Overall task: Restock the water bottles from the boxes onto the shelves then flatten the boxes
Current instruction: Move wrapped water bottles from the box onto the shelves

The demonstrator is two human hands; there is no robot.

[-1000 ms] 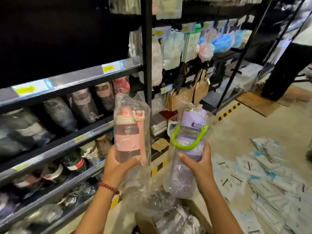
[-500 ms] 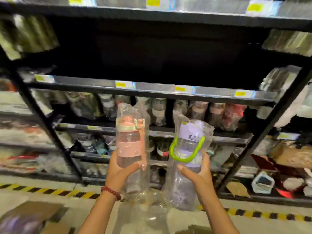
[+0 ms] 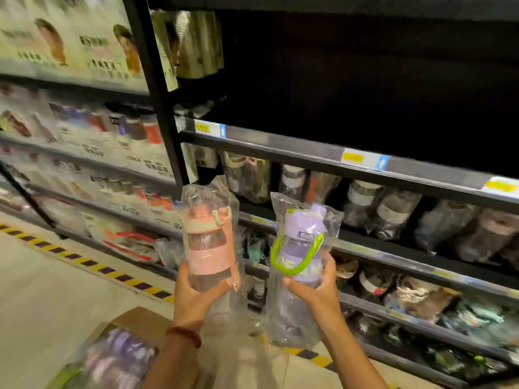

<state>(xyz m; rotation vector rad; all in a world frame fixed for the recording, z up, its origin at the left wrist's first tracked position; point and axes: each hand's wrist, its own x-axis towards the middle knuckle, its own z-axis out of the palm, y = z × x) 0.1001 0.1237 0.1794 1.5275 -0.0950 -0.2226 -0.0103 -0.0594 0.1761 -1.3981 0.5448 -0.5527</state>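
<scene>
The left hand (image 3: 196,293) is gripping a pink water bottle (image 3: 207,242) low on its body and the right hand (image 3: 314,290) is gripping a purple water bottle (image 3: 303,248) likewise, both upright before the shelves (image 3: 309,153), probably light, rigid, their loose plastic sleeves likely making them slippery.

Both my arms reach up from about 6 o'clock, forearms bare, beaded bracelet on the left wrist. My left hand (image 3: 196,293) and right hand (image 3: 314,290) are each raised side by side, fingers curled tight, thumbs pointing inward.
</scene>
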